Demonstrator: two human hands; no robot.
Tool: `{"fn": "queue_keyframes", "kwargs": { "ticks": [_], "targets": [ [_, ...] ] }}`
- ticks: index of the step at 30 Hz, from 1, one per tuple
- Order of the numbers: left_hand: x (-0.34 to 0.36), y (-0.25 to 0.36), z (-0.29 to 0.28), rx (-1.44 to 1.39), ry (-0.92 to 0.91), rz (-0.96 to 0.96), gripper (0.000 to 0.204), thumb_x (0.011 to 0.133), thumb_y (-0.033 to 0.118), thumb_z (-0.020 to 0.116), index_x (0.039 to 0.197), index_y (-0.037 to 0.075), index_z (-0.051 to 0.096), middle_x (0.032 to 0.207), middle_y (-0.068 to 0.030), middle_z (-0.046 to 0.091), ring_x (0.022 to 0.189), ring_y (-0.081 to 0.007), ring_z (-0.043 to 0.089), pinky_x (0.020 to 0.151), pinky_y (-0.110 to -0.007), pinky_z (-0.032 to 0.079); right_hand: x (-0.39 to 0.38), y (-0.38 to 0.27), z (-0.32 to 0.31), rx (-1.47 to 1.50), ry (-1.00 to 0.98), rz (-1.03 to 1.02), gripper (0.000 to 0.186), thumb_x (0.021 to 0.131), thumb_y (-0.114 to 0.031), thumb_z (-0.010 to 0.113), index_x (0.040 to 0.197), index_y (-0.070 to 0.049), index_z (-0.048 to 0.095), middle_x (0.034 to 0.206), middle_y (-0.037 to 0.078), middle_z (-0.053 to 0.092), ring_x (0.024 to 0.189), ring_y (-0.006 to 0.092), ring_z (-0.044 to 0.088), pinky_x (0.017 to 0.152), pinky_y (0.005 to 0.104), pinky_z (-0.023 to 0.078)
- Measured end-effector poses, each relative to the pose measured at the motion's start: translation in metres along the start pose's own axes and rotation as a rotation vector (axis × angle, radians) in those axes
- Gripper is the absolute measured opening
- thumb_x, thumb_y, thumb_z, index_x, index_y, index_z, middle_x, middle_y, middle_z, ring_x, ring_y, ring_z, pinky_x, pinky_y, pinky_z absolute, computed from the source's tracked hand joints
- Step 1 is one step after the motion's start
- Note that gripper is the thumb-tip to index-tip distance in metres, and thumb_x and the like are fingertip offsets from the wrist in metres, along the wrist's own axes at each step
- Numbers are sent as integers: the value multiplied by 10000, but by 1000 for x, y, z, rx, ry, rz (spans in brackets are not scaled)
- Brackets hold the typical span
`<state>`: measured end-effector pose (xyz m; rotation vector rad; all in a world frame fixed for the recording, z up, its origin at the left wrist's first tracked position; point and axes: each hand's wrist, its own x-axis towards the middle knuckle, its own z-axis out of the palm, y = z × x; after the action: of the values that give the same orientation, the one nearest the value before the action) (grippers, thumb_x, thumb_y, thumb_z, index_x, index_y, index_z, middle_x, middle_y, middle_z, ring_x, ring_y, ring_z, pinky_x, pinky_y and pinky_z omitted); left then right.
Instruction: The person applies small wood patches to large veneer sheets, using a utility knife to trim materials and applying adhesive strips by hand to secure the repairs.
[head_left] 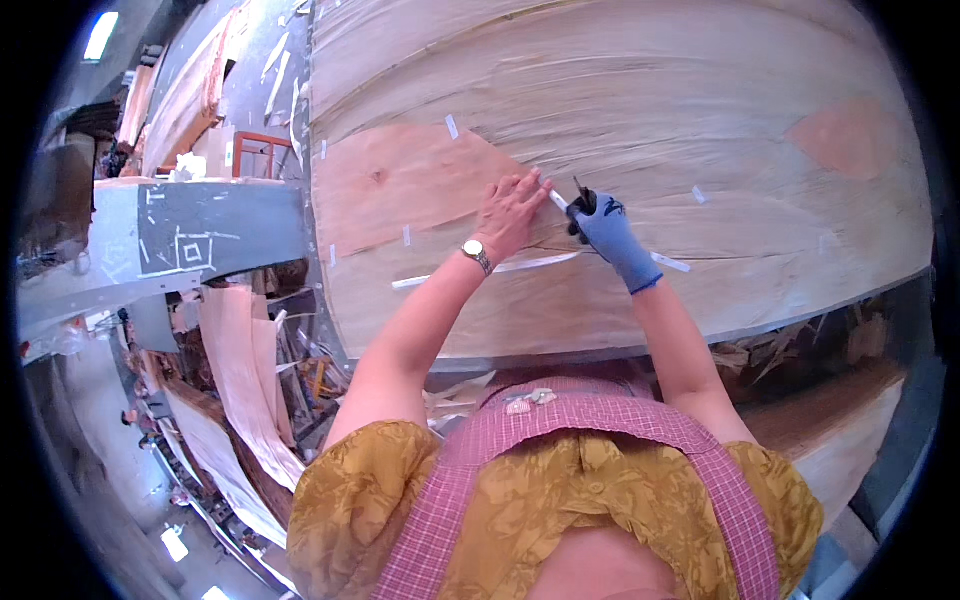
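A large pale wood veneer sheet (740,120) covers the work table. My bare left hand (508,215), with a watch at the wrist, lies flat on it with fingers extended, at the edge of a pinkish veneer patch (400,175). Just to its right, my right hand (598,222) wears a blue and black glove and is closed around a thin dark knife-like tool (580,188), its tip pointing away from me. A short white tape strip (558,200) lies between my left fingertips and the glove; whether the glove grips it is unclear.
A long white strip (540,262) runs under my wrists. Small tape pieces (452,127) dot the veneer, and another pinkish patch (840,138) is at the right. Leaning veneer sheets (240,360) stand left of the table, near a grey bench (255,215) and an orange metal frame (265,140).
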<state>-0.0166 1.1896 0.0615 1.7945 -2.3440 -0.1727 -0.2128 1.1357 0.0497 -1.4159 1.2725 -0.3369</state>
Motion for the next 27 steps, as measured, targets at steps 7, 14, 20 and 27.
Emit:
{"fn": "queue_keyframes", "kwargs": {
  "ticks": [7,14,20,27],
  "targets": [
    [5,-28,1,-291,-47,-13,421,810,63,560,1217,162,599,1287,-81,571,1172,-274,509,943,-417,411,49,-54,-13,159,22,-230,163,935,-188,582,1016,-49,614,807,80,691,674,149,663,536,293,499],
    [-21,-169,-22,-133,615,-719,369,830,39,498,1192,25,570,1248,-175,563,1144,-334,524,991,-427,403,151,-149,132,334,-342,-101,194,915,-265,622,962,-77,626,800,45,712,494,66,491,432,225,370],
    [-13,-233,-19,99,456,-416,358,827,43,504,1171,64,598,1150,-143,623,1024,-319,572,915,-427,449,199,-151,207,20,-217,-274,236,890,-244,596,804,-32,651,732,85,698,582,215,625,505,345,480],
    [-18,-243,-17,76,251,-364,457,874,64,506,1322,146,549,1332,-26,567,1159,-225,548,975,-411,420,204,-148,175,-149,-361,-164,371,831,-359,679,860,11,669,720,135,688,682,229,689,621,362,543]
  ]
}}
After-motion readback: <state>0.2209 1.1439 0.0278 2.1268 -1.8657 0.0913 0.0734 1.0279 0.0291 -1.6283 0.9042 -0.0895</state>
